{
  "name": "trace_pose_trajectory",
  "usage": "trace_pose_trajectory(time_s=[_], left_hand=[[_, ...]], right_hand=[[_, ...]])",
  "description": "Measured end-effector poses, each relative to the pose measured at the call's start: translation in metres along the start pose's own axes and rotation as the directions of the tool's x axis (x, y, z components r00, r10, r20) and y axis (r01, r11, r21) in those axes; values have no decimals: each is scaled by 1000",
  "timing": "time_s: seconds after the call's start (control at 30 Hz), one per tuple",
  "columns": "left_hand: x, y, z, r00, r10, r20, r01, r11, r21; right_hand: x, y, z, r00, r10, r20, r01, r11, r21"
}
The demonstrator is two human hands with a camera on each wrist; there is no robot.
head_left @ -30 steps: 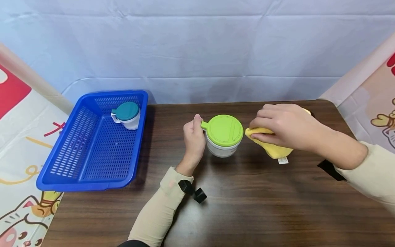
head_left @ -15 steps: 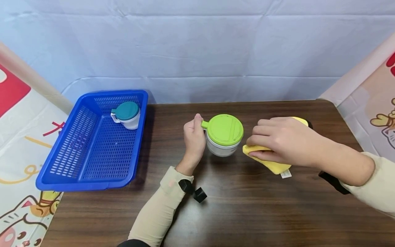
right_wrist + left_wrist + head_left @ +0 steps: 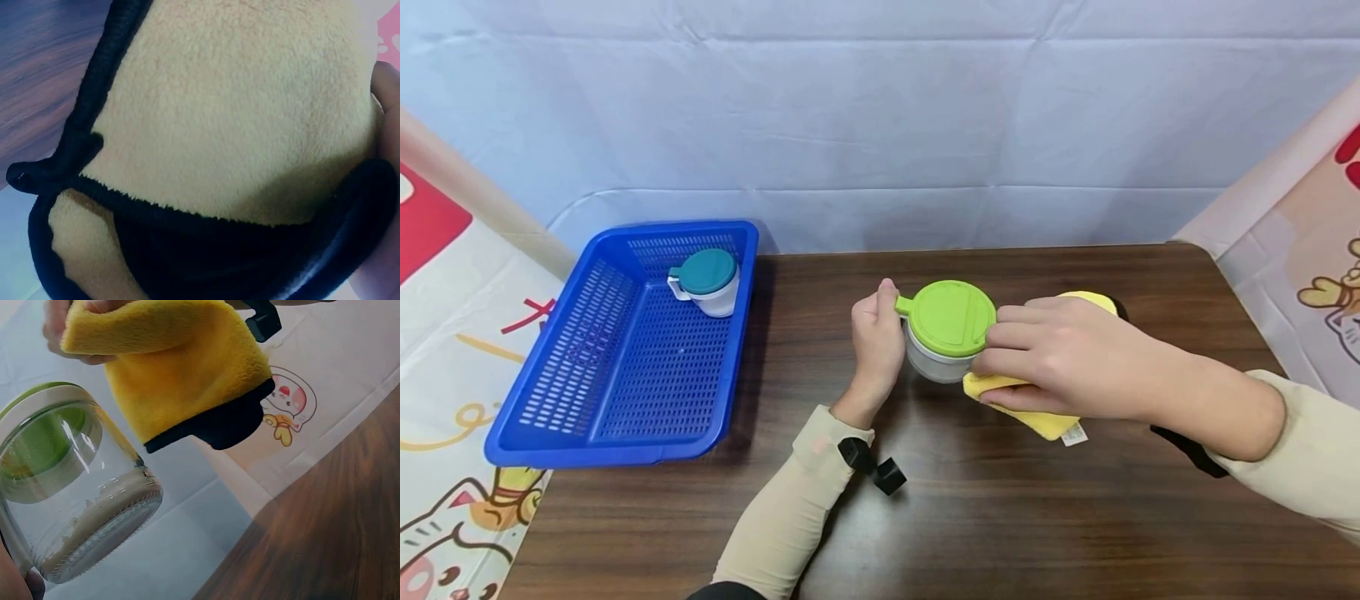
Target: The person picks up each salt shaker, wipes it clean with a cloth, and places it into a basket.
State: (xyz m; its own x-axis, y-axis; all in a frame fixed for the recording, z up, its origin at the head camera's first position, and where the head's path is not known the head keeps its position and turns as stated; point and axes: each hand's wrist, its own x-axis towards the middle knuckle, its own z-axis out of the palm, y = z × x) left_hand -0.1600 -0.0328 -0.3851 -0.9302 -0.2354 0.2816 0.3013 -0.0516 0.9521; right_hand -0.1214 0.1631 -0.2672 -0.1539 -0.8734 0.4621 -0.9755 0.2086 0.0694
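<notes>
A clear glass seasoning jar [image 3: 942, 367] with a lime-green lid [image 3: 950, 317] is at the middle of the head view. My left hand [image 3: 878, 343] grips it by the handle side, thumb up. The left wrist view shows the jar tilted, its ribbed base visible and whitish residue low inside. My right hand [image 3: 1063, 354] pinches a folded yellow cloth [image 3: 1033, 421], the fingertips right at the jar's right side. Black edging and a white tag show on the cloth; in the right wrist view the fluffy cloth [image 3: 237, 106] fills most of the picture and hides most of the hand.
On the left of the brown wooden table [image 3: 1000, 517] stands a blue perforated basket [image 3: 722, 408]. A similar jar with a teal lid [image 3: 707, 271] sits in its back right corner. Pale sheeting [image 3: 880, 125] hangs behind the table.
My right hand has come down and left with the yellow cloth, from apart from the jar to right at its side. The left hand and jar have barely moved.
</notes>
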Motion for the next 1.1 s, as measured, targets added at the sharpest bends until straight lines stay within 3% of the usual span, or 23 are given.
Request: trace_pose_trajectory(time_s=[0.47, 1.1], left_hand=[[-4, -2, 5, 1000, 0, 2, 0, 1000, 11], [-9, -4, 10, 997, 38, 66, -39, 999, 13]], right_hand=[[17, 2, -4, 999, -30, 20, 30, 999, -21], [28, 18, 3, 998, -33, 45, 36, 996, -76]])
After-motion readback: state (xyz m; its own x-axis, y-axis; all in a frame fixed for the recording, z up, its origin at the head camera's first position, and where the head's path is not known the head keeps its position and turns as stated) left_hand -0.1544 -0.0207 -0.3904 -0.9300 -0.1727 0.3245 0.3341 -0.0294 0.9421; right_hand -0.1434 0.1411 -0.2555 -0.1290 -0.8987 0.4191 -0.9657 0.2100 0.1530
